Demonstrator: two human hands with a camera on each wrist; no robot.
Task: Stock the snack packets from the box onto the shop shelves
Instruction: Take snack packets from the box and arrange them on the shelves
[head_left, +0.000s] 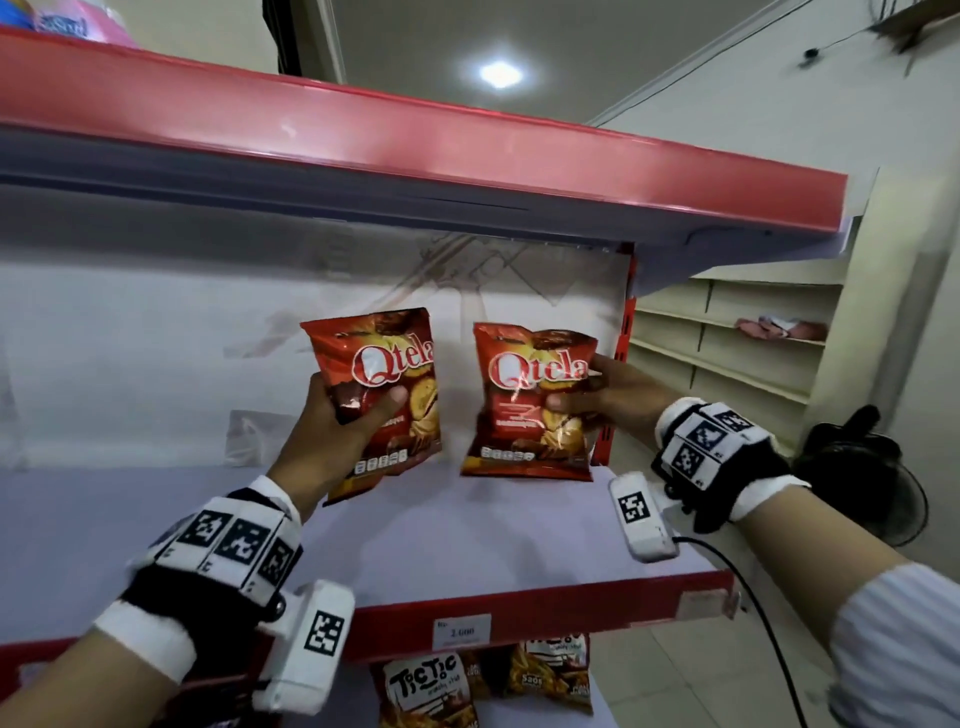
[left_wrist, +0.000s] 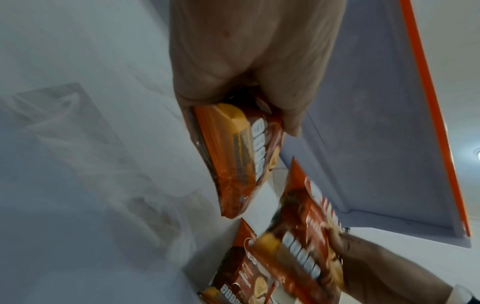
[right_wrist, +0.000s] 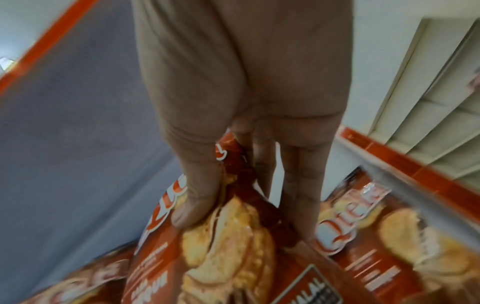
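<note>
Two red Qtela snack packets are held upright over the lavender shelf (head_left: 467, 540). My left hand (head_left: 337, 426) grips the left packet (head_left: 387, 374) low on its side, thumb across the front; the left wrist view shows this packet (left_wrist: 233, 156) edge-on under my left hand (left_wrist: 246, 72). Thumb in front and fingers behind, my right hand (head_left: 597, 395) pinches the right packet (head_left: 524, 405) by its right edge. That packet's bottom is at or just above the shelf, near the red upright. The right wrist view shows my right hand (right_wrist: 241, 102) on its packet (right_wrist: 221, 246). The box is out of view.
A red-edged upper shelf (head_left: 467, 150) hangs overhead. The glossy back panel (head_left: 156, 338) behind the packets reflects them. Tic Tic packets (head_left: 426, 686) hang below the red shelf lip (head_left: 545, 608). Cream shelving (head_left: 737, 343) stands at the right, with a black fan (head_left: 862, 467) in front of it.
</note>
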